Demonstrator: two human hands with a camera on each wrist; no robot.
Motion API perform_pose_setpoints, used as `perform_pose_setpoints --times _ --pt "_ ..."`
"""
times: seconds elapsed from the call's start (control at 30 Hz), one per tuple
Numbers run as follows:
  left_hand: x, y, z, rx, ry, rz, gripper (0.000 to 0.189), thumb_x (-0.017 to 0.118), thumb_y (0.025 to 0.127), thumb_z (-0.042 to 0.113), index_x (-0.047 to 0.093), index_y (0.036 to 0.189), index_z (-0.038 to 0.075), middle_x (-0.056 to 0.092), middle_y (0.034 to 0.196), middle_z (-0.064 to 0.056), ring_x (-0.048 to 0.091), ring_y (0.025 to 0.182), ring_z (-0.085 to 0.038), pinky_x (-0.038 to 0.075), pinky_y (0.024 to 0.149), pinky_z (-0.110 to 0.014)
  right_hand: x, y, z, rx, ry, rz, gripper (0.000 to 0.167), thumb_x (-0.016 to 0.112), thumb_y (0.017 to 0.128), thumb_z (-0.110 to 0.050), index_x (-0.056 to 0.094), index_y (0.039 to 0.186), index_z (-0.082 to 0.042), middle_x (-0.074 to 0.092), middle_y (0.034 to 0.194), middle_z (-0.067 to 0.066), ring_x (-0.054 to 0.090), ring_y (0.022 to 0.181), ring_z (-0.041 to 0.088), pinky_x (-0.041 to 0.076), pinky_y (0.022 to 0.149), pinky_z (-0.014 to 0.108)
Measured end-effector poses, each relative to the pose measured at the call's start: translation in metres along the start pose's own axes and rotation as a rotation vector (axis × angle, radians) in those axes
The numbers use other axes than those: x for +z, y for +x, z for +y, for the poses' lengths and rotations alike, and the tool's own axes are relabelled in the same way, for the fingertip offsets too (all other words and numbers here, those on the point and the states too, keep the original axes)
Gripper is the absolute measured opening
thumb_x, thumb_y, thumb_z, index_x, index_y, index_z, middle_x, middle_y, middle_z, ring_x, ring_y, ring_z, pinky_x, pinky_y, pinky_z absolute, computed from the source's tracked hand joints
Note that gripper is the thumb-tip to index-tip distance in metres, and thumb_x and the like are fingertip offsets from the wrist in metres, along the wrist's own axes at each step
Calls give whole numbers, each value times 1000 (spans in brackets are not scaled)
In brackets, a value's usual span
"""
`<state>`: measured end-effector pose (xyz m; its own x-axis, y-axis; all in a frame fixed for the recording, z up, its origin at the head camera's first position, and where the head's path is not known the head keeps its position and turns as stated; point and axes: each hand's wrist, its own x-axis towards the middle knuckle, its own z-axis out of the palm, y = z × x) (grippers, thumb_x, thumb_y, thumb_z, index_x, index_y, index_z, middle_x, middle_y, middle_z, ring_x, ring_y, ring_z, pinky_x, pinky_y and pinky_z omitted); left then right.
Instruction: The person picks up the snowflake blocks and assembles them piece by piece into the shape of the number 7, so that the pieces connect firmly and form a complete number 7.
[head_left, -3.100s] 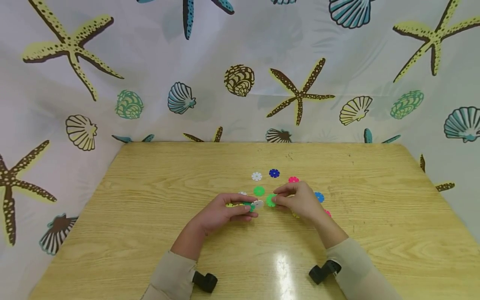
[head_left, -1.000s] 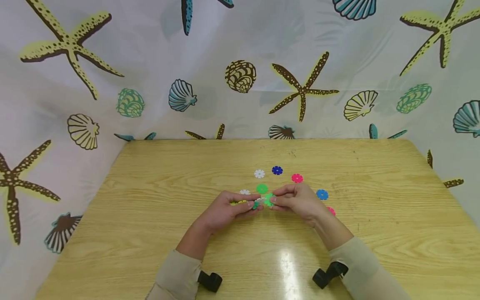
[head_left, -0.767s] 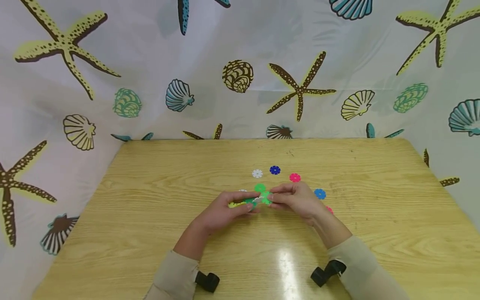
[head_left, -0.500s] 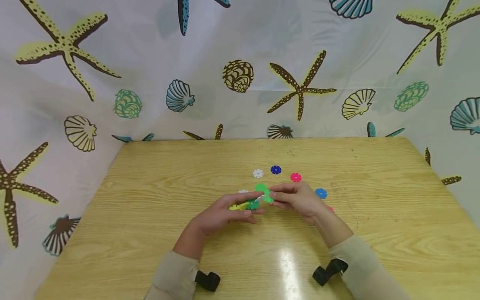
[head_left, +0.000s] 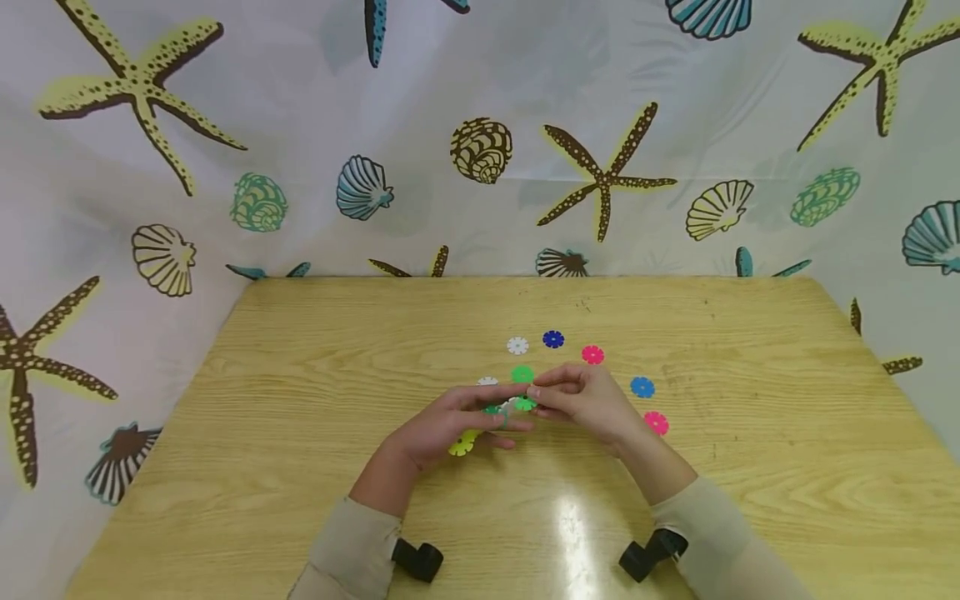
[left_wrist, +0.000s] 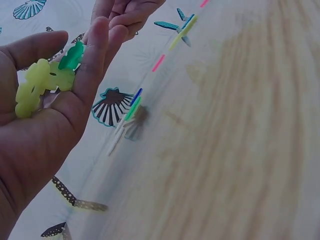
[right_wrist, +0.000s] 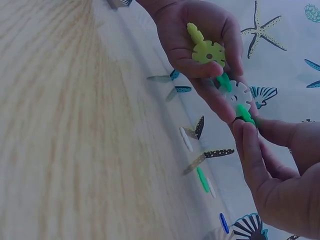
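A chain of notched plastic discs runs between my two hands, above the table. In the right wrist view it goes from a yellow disc [right_wrist: 209, 47] at the left palm, past a darker green disc [right_wrist: 224, 81] and a white disc [right_wrist: 241, 94], to a bright green disc [right_wrist: 246, 114] at its end. My right hand [head_left: 588, 396] pinches that bright green disc between thumb and fingertips. Loosely spread, the fingers of my left hand [head_left: 438, 425] lie around the chain without pinching it. Its yellow end [head_left: 462, 444] shows below the left hand in the head view.
Loose discs lie beyond the hands on the wooden table [head_left: 315, 358]: a green one [head_left: 522, 372], white ones [head_left: 517, 345], a dark blue one [head_left: 553, 339], pink ones [head_left: 592, 354] and a light blue one [head_left: 642, 387]. A shell-patterned curtain [head_left: 420, 100] stands behind.
The bright green disc, earlier held apart in the right hand, now sits against the chain's white disc. The left thumb and fingers have loosened, and the yellow end has swung lower.
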<state>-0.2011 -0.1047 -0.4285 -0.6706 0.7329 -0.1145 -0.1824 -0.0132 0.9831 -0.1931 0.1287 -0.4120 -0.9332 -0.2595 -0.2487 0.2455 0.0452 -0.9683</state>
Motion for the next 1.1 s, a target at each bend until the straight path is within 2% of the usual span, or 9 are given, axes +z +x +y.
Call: perform_pose_setpoints --times 0.17,0.5,0.63,0.77,0.9,1.0,1.1 --pt "0 2 1 -44 -48 41 44 52 104 16 49 147 9 50 150 -13 64 123 -26 57 98 -40 1 1 0 4 -39 -7 28 62 99 -12 63 119 8 72 108 14 74 88 17 62 85 33" --pt "-4 1 2 -78 -96 80 46 49 106 20 45 150 6 40 157 -13 62 126 -28 57 99 -37 -2 1 2 3 -92 19 31 58 102 -16 63 123 7 66 115 22 73 94 25 62 86 35" --pt "-5 0 1 -86 -111 124 49 48 106 18 40 153 9 35 158 -15 63 124 -28 59 94 -32 -5 6 0 0 -174 43 33 59 101 -17 64 126 5 65 121 23 73 94 26 63 84 35" --pt "-6 1 -1 -82 -123 155 54 47 106 18 33 157 13 27 158 -19 65 122 -26 60 88 -29 -5 16 -3 -17 -296 53 33 63 99 -19 66 125 1 67 119 18 72 86 22 63 82 36" --pt "-8 2 -4 -84 -134 188 52 46 106 19 34 157 16 31 156 -18 65 120 -20 60 86 -29 -4 27 -6 -25 -389 25 32 65 97 -18 67 124 -1 66 113 15 71 82 21 63 79 34" --pt "-9 2 -4 -76 -151 213 51 45 107 20 35 156 15 33 156 -16 62 124 -21 60 91 -33 -6 37 -6 -17 -420 9 32 67 96 -16 67 124 -1 64 106 13 69 81 19 62 75 31" --pt "-9 2 -3 -57 -186 222 52 44 107 18 31 157 12 31 158 -18 55 132 -29 57 98 -37 -10 47 -4 -13 -419 -18 34 69 94 -15 67 125 -1 62 102 10 66 83 19 61 75 29"
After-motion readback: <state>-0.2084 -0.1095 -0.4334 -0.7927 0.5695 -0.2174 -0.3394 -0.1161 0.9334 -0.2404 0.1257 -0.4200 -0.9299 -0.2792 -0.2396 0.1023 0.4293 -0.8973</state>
